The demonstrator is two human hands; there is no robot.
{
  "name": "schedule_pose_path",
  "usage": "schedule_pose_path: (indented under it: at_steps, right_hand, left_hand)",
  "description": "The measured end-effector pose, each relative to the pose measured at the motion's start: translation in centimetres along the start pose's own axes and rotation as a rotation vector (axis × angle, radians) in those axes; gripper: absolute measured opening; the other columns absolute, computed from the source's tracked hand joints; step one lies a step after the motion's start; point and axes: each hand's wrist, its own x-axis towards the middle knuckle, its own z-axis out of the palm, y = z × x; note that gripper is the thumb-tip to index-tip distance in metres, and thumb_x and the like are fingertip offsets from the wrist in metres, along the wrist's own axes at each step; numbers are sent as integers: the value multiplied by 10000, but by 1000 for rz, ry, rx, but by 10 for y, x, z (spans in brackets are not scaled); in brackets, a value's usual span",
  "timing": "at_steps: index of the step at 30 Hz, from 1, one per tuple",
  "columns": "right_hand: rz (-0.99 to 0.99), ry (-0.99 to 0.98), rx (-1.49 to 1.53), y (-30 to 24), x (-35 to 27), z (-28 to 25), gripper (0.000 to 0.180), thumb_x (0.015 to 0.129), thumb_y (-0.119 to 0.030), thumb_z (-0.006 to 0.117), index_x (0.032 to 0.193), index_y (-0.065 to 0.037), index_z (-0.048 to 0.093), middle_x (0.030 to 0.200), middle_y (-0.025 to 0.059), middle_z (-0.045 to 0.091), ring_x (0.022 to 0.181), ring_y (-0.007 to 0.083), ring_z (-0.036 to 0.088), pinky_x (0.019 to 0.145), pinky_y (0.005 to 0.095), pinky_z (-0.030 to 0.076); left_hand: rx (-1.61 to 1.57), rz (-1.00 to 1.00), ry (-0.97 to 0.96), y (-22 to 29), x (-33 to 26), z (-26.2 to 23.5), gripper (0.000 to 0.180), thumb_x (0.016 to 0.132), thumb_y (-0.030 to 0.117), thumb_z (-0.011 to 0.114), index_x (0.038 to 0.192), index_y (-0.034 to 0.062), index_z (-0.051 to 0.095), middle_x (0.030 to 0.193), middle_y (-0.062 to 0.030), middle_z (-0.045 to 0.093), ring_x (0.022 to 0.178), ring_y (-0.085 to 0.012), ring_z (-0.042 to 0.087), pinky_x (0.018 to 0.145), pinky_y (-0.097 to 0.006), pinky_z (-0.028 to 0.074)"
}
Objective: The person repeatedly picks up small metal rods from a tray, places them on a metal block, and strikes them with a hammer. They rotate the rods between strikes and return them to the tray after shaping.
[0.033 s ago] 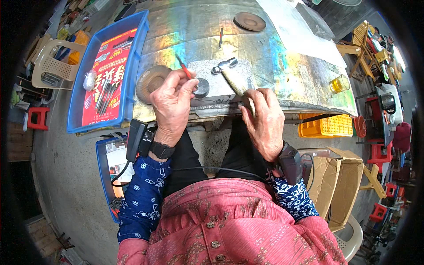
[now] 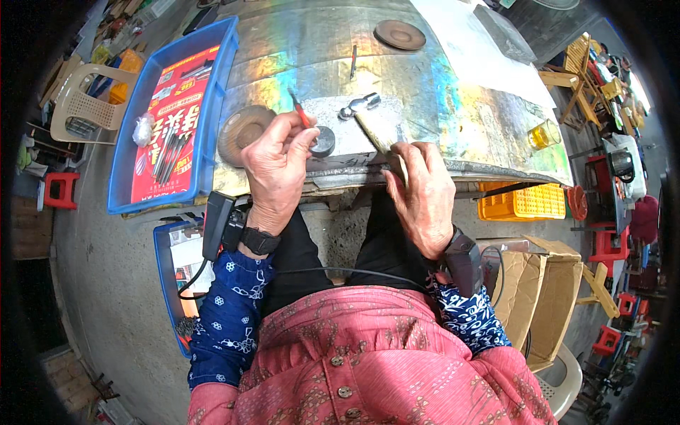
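My left hand [image 2: 275, 164] pinches a thin red rod-like tool [image 2: 302, 113] with a dark tip that points up and away; its exact kind is unclear. Just right of those fingers sits a round black block [image 2: 324, 142], on or against a speckled stone slab [image 2: 322, 108]. My right hand [image 2: 423, 193] is closed around the lower handle of a small hammer [image 2: 372, 129]. The hammer's metal head rests over the slab, and its handle slants toward me. A brown round dish [image 2: 237, 134] lies left of the slab, partly behind my left hand.
On the table [image 2: 283, 42] are a thin dark rod [image 2: 353, 62], a second brown dish [image 2: 400, 35] and a glass of yellow liquid [image 2: 544, 134]. A blue tray [image 2: 225, 78] at left holds several slender tools [image 2: 168, 154]. A cardboard box [image 2: 520, 290] stands by my right arm.
The red tool's tip has shifted slightly to the right. My right hand and the hammer look nearly the same.
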Motion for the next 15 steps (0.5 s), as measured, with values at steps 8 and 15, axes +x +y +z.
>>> schedule_pose_path:
  at_steps: [8, 15]
  right_hand:
    - [97, -155, -260, 5, 2, 14, 400, 818, -16, 580, 1210, 0, 500, 956, 181, 557, 829, 359, 605, 678, 424, 501]
    - [221, -16, 165, 0, 21, -32, 242, 899, -104, 576, 1120, -6, 594, 823, 209, 631, 683, 348, 630, 624, 389, 495]
  left_hand:
    - [126, 202, -18, -3, 8, 9, 112, 858, -25, 663, 969, -32, 669, 840, -35, 680, 675, -56, 584, 587, -206, 485]
    - [176, 195, -2, -1, 9, 11, 135, 836, -24, 675, 971, -34, 677, 835, -69, 696, 675, -75, 602, 607, -229, 490]
